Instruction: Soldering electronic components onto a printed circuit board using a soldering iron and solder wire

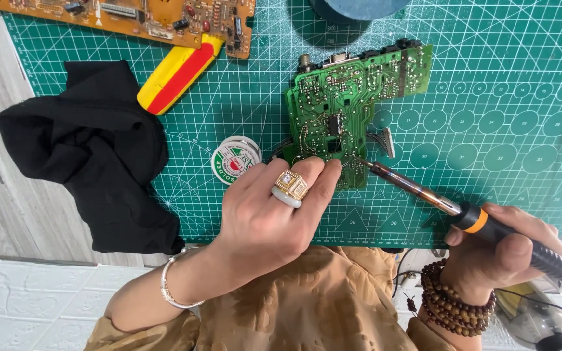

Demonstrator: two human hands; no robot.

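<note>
Green gridded mat (489, 195) carries a green board (339, 107) at centre; left hand (274, 208) rests fingers together on its near edge; right hand (512, 250) is clamped on an iron (469, 218), tip at the board; round white-and-green labelled spool (234, 160) lies beside the left fingers; black cloth (92, 149) far left.

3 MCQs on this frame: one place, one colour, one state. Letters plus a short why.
1. Where does the solder spool lie?
A. left of the green circuit board
B. on the black cloth
C. right of the board

2. What colour is the cutting mat?
A. blue
B. green
C. grey

3. What does the right hand do?
A. rests flat, empty
B. grips the soldering iron
C. holds the spool

Key: 1 A, the spool sits on the mat by the board's left edge. 2 B, green with a white grid. 3 B, fingers wrap the handle, tip at the board's lower edge by the left hand.
</note>
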